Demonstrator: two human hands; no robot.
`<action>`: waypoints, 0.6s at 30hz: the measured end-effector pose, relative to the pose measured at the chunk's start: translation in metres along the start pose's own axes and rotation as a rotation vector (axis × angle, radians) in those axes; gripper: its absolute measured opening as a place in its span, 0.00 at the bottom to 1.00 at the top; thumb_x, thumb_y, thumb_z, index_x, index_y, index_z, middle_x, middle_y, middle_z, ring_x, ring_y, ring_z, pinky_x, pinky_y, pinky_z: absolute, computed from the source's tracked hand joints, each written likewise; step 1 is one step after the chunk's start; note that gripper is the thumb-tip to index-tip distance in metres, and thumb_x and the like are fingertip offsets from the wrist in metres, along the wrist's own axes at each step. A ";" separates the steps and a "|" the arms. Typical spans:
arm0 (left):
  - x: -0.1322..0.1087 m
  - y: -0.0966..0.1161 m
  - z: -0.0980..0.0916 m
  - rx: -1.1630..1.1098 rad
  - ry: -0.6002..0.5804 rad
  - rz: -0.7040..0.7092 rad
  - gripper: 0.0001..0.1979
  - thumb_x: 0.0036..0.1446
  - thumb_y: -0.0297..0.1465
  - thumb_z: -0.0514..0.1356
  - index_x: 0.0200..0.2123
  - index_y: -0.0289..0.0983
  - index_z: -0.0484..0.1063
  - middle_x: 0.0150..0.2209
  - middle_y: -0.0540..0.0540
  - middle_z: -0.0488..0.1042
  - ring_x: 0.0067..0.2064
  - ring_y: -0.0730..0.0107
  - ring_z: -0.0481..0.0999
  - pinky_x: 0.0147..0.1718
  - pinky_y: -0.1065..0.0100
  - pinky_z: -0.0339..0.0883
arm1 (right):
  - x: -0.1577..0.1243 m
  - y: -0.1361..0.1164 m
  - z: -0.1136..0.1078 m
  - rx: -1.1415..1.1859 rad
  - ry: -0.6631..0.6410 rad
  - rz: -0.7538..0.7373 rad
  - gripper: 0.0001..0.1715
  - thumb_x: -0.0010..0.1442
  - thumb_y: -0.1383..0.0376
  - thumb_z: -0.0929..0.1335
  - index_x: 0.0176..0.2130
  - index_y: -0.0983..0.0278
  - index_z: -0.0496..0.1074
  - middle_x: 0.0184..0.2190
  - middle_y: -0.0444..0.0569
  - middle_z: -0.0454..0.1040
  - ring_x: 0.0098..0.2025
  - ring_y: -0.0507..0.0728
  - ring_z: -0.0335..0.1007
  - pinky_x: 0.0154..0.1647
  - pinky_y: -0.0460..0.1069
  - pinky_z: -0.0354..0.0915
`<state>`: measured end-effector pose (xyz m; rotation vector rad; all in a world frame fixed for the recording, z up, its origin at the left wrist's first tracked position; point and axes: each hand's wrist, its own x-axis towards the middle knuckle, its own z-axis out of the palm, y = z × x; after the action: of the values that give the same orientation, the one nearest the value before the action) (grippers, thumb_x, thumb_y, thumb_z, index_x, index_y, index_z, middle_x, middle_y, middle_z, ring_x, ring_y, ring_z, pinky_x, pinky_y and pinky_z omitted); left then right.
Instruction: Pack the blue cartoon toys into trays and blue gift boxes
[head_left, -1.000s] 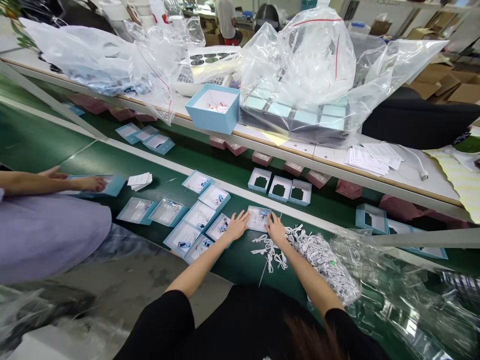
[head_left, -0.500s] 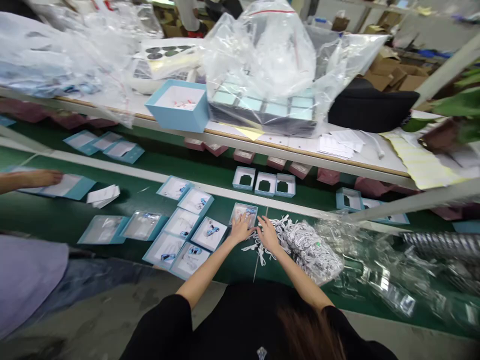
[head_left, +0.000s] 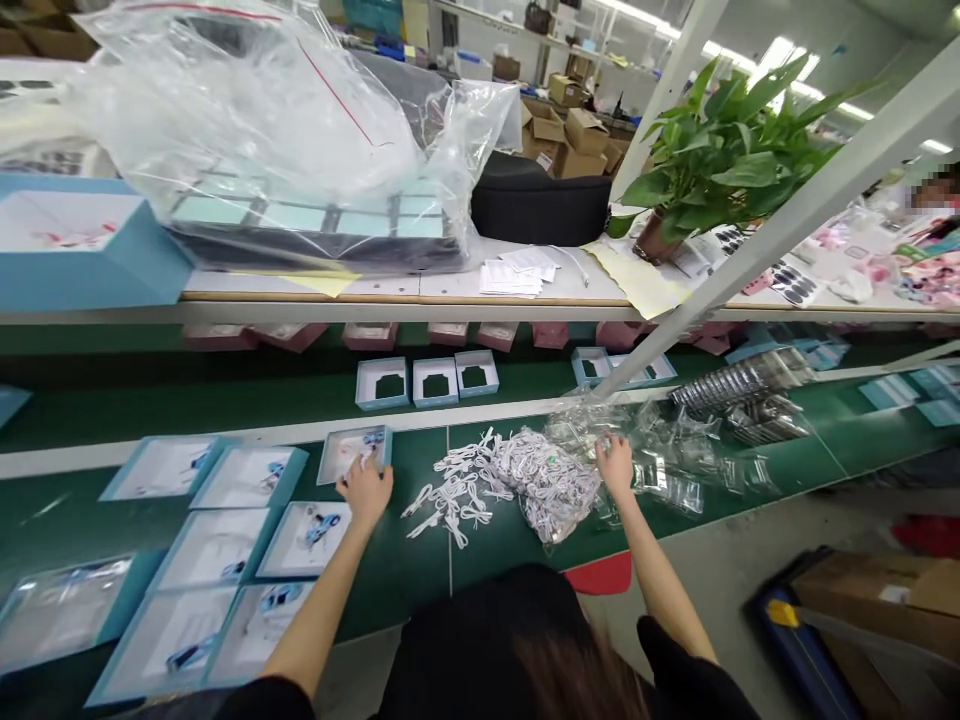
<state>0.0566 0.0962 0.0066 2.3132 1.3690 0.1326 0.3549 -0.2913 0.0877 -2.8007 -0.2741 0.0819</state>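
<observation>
Green bench, cartons beyond. Left of the cables, my left fingers, half-spread, touch a box; right, my right fingers curl at plastic, hold unclear.

cable pile between boxes at left and trays at right
</observation>
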 end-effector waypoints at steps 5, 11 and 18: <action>-0.049 0.037 -0.002 -0.065 0.023 0.129 0.19 0.63 0.34 0.50 0.53 0.36 0.72 0.62 0.35 0.65 0.64 0.50 0.63 0.63 0.45 0.48 | 0.036 0.002 0.005 -0.043 -0.103 0.088 0.19 0.61 0.59 0.63 0.48 0.64 0.74 0.49 0.57 0.71 0.43 0.59 0.71 0.40 0.50 0.62; -0.096 0.065 -0.020 -0.316 -0.100 0.087 0.17 0.63 0.37 0.52 0.51 0.40 0.73 0.59 0.40 0.70 0.58 0.56 0.71 0.58 0.56 0.63 | 0.028 -0.028 -0.023 0.112 0.056 0.054 0.19 0.63 0.55 0.59 0.43 0.63 0.71 0.41 0.54 0.75 0.37 0.59 0.71 0.37 0.50 0.60; -0.134 0.139 -0.051 -0.327 -0.162 0.429 0.39 0.54 0.45 0.65 0.66 0.40 0.60 0.71 0.39 0.51 0.72 0.44 0.46 0.67 0.47 0.49 | -0.077 -0.164 -0.002 0.764 -0.285 -0.196 0.18 0.59 0.50 0.65 0.38 0.61 0.68 0.28 0.46 0.75 0.28 0.55 0.68 0.32 0.48 0.62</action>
<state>0.0861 -0.0583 0.1296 2.2416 0.6985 0.2718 0.2507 -0.1551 0.1446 -1.9888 -0.4666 0.4405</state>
